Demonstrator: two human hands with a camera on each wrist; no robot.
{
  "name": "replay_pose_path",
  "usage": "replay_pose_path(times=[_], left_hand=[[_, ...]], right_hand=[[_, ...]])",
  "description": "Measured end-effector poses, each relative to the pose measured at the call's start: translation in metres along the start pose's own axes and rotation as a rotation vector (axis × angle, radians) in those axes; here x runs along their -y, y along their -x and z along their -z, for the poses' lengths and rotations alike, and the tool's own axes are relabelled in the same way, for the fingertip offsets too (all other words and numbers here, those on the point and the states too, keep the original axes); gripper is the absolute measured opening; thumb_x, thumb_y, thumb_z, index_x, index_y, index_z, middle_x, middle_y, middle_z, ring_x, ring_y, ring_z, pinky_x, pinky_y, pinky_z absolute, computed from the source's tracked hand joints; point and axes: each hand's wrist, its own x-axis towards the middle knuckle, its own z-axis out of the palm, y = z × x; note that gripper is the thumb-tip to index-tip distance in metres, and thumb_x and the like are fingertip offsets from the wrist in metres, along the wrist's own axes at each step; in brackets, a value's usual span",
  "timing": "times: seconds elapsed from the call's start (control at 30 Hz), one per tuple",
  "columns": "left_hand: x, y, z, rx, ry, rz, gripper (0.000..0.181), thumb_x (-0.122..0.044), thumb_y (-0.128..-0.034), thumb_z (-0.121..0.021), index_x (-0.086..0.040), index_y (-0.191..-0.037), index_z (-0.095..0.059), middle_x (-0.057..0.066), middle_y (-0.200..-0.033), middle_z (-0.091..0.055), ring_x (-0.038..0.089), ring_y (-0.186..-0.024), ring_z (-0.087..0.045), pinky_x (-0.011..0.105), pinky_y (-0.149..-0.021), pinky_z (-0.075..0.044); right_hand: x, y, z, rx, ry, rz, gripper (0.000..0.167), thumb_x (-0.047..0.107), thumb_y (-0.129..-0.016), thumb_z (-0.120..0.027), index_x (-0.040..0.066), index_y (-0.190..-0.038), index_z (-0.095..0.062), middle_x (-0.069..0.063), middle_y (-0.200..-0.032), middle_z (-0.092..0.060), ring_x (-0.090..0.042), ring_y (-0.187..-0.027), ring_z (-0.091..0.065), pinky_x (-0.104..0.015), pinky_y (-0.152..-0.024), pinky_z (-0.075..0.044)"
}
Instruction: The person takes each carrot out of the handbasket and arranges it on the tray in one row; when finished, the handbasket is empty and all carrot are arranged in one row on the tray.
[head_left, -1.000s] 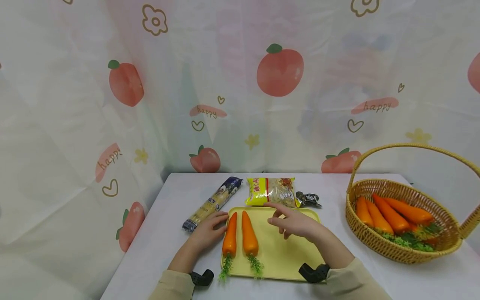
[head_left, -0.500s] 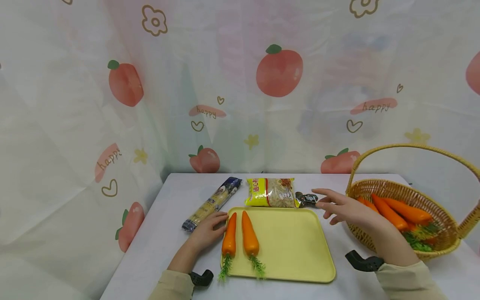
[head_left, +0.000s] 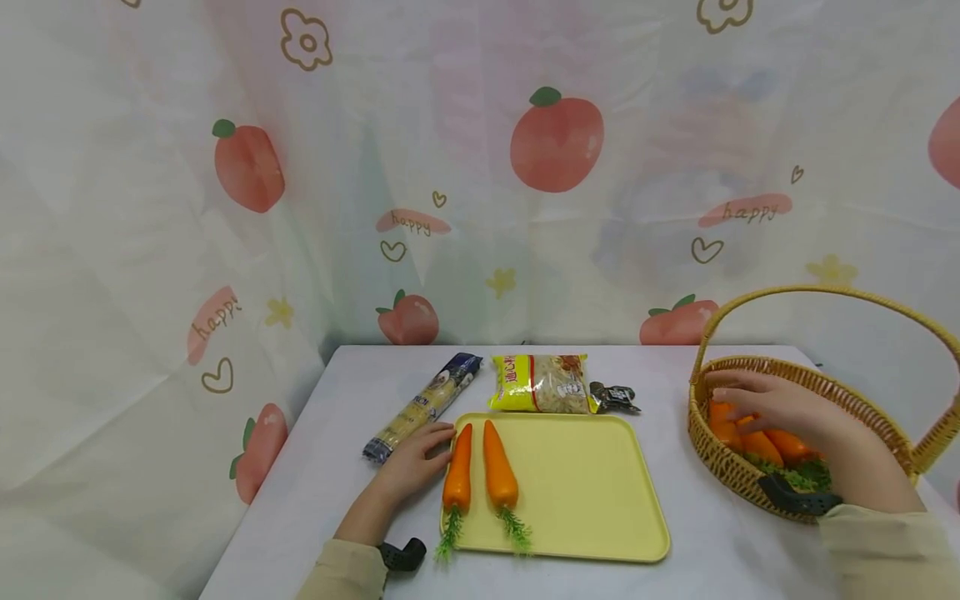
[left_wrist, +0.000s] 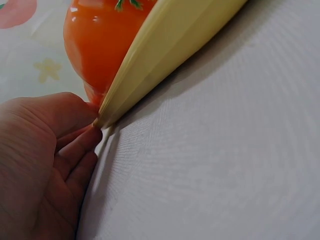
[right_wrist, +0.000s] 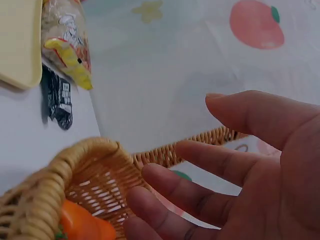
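My left hand (head_left: 414,465) holds the left rim of the yellow tray (head_left: 585,492), thumb and fingers pinching the edge in the left wrist view. On the tray's left side lie two carrots, the outer carrot (head_left: 457,482) and the inner carrot (head_left: 500,473), with green tops toward me. At the right, my right hand (head_left: 798,410) hovers over the wicker basket (head_left: 717,467), its fingers spread and loosely bent in the right wrist view, holding nothing. Several carrots (head_left: 762,450) with leafy tops lie in the basket, partly hidden by the hand and forearm.
Behind the tray lie a yellow-and-clear food bag (head_left: 542,383) and a small black packet (head_left: 613,397). A long pack of noodles (head_left: 423,407) lies slantwise at the back left. The basket's tall handle (head_left: 825,292) arches above its opening. A printed curtain (head_left: 555,250) hangs behind the table.
My right hand has moved right, from above the tray to over the basket. The left hand stays at the tray's edge, and both tray carrots lie as before.
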Motion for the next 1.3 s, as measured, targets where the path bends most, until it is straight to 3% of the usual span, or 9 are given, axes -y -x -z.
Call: replay_pose_path(times=[0.3,0.43,0.5,0.6,0.7,0.8,0.9,1.03,1.3], left_hand=[[0.001,0.001,0.0,0.004,0.013,0.021,0.043,-0.034,-0.0989,-0.059,-0.017,-0.139,-0.059,-0.002,-0.145,-0.052,0.026,-0.14,-0.044,0.051,-0.116,-0.037],[0.001,0.001,0.0,0.007,0.018,0.021,0.043,-0.034,-0.0988,-0.059,-0.019,-0.139,-0.059,-0.004,-0.145,-0.052,0.025,-0.14,-0.045,0.05,-0.116,-0.037],[0.002,0.0,-0.001,0.008,0.014,0.013,0.043,-0.034,-0.0988,-0.059,-0.019,-0.139,-0.059,-0.004,-0.145,-0.053,0.024,-0.14,-0.045,0.05,-0.116,-0.037],[0.002,0.0,-0.001,0.006,0.01,0.011,0.043,-0.033,-0.0987,-0.06,-0.018,-0.139,-0.059,-0.004,-0.144,-0.053,0.024,-0.139,-0.045,0.049,-0.116,-0.037],[0.002,0.0,-0.002,0.005,0.006,0.015,0.043,-0.034,-0.0987,-0.06,-0.019,-0.139,-0.059,-0.004,-0.145,-0.053,0.024,-0.139,-0.045,0.05,-0.116,-0.037],[0.001,0.001,-0.001,0.006,0.006,0.023,0.043,-0.034,-0.0987,-0.06,-0.019,-0.138,-0.059,-0.004,-0.145,-0.053,0.024,-0.14,-0.045,0.05,-0.116,-0.037],[0.0,0.001,-0.001,0.006,0.006,0.026,0.042,-0.034,-0.0987,-0.06,-0.019,-0.138,-0.06,-0.004,-0.145,-0.053,0.025,-0.14,-0.044,0.051,-0.116,-0.037],[0.0,0.001,-0.002,0.008,0.002,0.024,0.042,-0.033,-0.0989,-0.059,-0.019,-0.139,-0.059,-0.004,-0.145,-0.052,0.025,-0.14,-0.044,0.05,-0.116,-0.037],[0.002,0.0,-0.003,0.005,-0.001,0.039,0.042,-0.036,-0.0986,-0.059,-0.022,-0.138,-0.06,-0.006,-0.146,-0.052,0.024,-0.141,-0.044,0.05,-0.116,-0.037]], right_hand=[[-0.035,0.003,0.026,0.022,0.042,-0.049,0.072,0.042,-0.106,-0.041,-0.007,-0.153,-0.02,-0.039,-0.152,-0.026,-0.052,-0.126,-0.049,-0.056,-0.099,-0.05],[-0.05,0.006,0.032,0.018,0.05,-0.108,0.075,0.045,-0.106,-0.038,-0.01,-0.152,-0.017,-0.041,-0.152,-0.019,-0.055,-0.131,-0.042,-0.05,-0.096,-0.052],[-0.057,0.007,0.035,0.002,0.04,-0.14,0.079,0.048,-0.105,-0.039,-0.01,-0.152,-0.016,-0.04,-0.152,-0.021,-0.048,-0.127,-0.049,-0.041,-0.092,-0.054],[-0.066,0.007,0.039,-0.011,0.013,-0.143,0.078,0.045,-0.105,-0.042,-0.012,-0.152,-0.017,-0.036,-0.149,-0.033,-0.025,-0.116,-0.06,-0.031,-0.087,-0.055],[-0.071,0.007,0.043,-0.001,-0.039,-0.14,0.075,0.04,-0.105,-0.045,-0.013,-0.151,-0.018,-0.014,-0.133,-0.057,-0.005,-0.103,-0.061,-0.029,-0.085,-0.056],[-0.073,0.005,0.046,0.043,-0.093,-0.136,0.074,0.035,-0.105,-0.045,-0.013,-0.151,-0.013,0.001,-0.129,-0.058,-0.001,-0.101,-0.061,-0.031,-0.087,-0.057],[-0.074,0.004,0.048,0.083,-0.08,-0.149,0.074,0.035,-0.106,-0.042,-0.015,-0.151,-0.01,-0.019,-0.135,-0.056,-0.017,-0.111,-0.063,-0.037,-0.091,-0.056],[-0.079,0.003,0.049,0.093,-0.047,-0.214,0.077,0.037,-0.106,-0.042,-0.017,-0.149,-0.011,-0.041,-0.147,-0.031,-0.035,-0.119,-0.06,-0.042,-0.095,-0.055],[-0.09,0.0,0.051,0.113,-0.136,-0.247,0.078,0.036,-0.105,-0.045,-0.013,-0.152,-0.006,-0.041,-0.148,-0.03,-0.032,-0.116,-0.061,-0.04,-0.093,-0.056]])
